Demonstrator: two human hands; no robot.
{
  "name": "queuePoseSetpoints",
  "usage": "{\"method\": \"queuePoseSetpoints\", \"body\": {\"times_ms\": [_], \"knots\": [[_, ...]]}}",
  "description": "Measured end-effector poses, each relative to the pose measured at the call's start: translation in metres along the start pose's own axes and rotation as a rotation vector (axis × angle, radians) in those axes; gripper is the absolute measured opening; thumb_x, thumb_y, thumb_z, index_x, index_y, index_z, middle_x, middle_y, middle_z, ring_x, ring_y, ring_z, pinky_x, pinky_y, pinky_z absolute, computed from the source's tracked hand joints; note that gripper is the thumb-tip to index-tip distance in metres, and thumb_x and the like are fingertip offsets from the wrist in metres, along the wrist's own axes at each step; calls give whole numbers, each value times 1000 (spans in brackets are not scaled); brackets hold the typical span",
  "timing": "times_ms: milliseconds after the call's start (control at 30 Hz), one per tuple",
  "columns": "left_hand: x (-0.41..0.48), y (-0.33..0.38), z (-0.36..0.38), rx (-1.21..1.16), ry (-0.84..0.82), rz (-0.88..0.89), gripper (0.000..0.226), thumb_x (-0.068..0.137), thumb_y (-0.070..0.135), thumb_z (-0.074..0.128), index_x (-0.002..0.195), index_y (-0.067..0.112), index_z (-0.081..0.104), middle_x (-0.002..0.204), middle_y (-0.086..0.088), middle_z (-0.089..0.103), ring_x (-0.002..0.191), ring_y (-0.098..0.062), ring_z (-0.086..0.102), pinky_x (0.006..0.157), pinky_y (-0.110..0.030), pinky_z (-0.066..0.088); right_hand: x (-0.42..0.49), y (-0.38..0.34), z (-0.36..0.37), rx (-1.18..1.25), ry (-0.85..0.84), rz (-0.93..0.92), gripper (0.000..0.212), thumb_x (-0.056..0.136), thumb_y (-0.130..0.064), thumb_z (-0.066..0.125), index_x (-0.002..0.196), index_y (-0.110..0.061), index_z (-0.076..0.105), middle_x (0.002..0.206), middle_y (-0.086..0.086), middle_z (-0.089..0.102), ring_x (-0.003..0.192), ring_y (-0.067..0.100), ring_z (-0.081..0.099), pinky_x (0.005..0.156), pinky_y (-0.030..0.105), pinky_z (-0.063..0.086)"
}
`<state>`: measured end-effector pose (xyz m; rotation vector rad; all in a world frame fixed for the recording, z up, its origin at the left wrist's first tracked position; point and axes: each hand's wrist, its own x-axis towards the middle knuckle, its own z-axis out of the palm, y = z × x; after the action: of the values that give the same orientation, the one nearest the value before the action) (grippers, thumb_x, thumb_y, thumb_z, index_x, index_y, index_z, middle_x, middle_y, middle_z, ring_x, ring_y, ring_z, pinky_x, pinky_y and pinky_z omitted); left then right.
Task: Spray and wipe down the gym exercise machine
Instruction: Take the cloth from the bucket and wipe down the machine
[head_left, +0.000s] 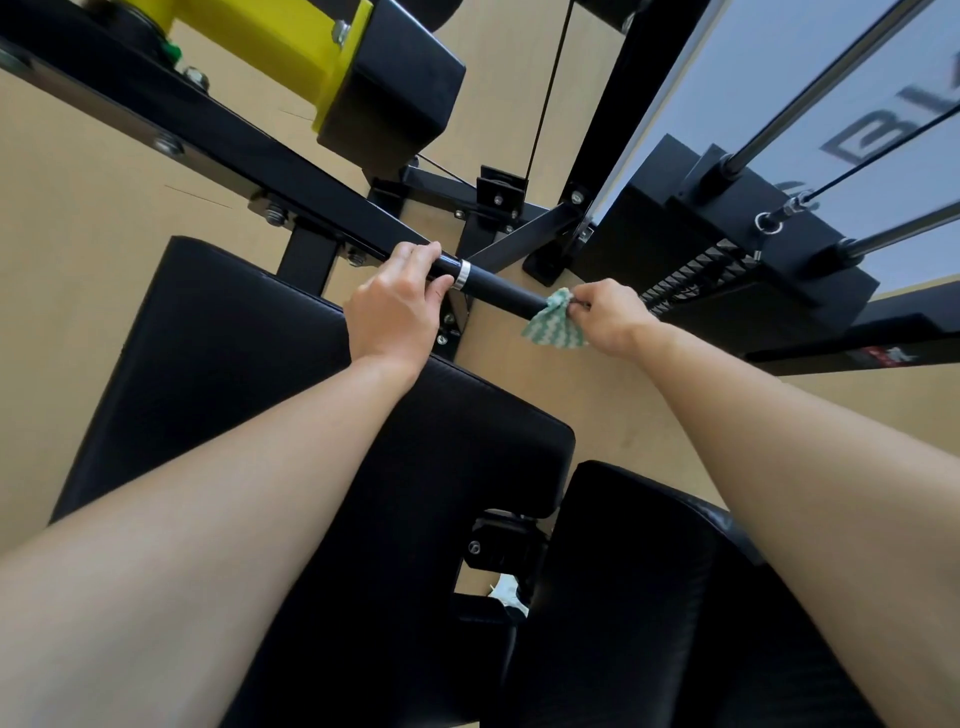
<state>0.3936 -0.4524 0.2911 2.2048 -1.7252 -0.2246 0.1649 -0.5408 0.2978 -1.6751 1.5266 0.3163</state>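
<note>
At the center of the frame, a person's left hand (397, 306) holds a closed grip around the black handle (498, 287) of a gym exercise machine (291, 176), just beside its silver ring (461, 275). The right hand (608, 316), right of center, pinches a green-and-white patterned cloth (553, 322) against the handle's end, above 2 black padded cushions (291, 374) in the lower frame.
</note>
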Motion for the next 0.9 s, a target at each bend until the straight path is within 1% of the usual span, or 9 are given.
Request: {"method": "queuePoseSetpoints", "body": {"times_ms": [133,300,367,467,533,700,767,833,900], "knots": [[1,-1,2,4,1,-6,38,102,32,61,137,17,61,123,0,68,95,-27,70,71,-30,40,-1,-38,8,107,16,-113,28,108,-17,44,126,-20,65,106,2,62,95,21,58,78,29,39],[1,-1,3,6,10,-2,37,102,34,60,135,18,62,124,0,68,92,-30,71,68,-34,44,-2,-67,26,196,36,-266,42,106,-14,48,145,-26,56,128,7,67,113,24,62,99,40,51],[1,-1,3,4,9,-6,37,102,34,60,135,18,62,124,0,68,92,-30,70,69,-34,43,-4,-59,25,143,112,-240,40,103,-15,54,140,-28,61,123,5,69,109,24,64,96,41,54],[1,1,2,-25,-3,-27,37,102,32,61,136,18,62,123,1,67,94,-28,69,70,-33,44,-7,-39,17,-6,270,-93,17,98,-20,62,111,-24,72,101,3,69,94,27,67,79,38,56],[-1,7,-1,-59,-15,-69,38,101,31,61,137,19,60,126,2,66,102,-26,68,73,-33,46,-12,-29,12,-50,324,1,15,95,-20,67,109,-23,72,98,3,68,93,27,67,77,37,56],[-8,45,-7,-280,-24,-468,39,98,30,66,136,32,60,151,7,50,136,-19,46,79,-32,40,-27,-32,11,162,298,-42,35,87,-19,77,121,-23,67,108,-3,60,102,18,61,85,33,55],[-18,65,-7,-439,72,-652,29,95,30,68,123,31,63,134,9,56,123,-16,53,72,-24,41,-33,-39,14,290,255,-88,41,87,-16,74,127,-23,67,120,0,63,109,18,62,95,36,56],[-32,82,-5,-663,50,-873,24,95,30,70,118,27,62,108,13,61,103,-13,62,66,-20,42,-37,-44,19,404,249,-96,45,89,-9,65,132,-25,67,128,3,64,112,21,63,98,39,56],[-40,92,4,-971,-80,-1091,37,96,34,70,131,24,62,105,13,64,103,-13,65,82,-24,53,-39,-46,22,471,245,-91,52,93,-2,55,137,-27,64,130,3,65,113,20,63,98,37,57]]}}
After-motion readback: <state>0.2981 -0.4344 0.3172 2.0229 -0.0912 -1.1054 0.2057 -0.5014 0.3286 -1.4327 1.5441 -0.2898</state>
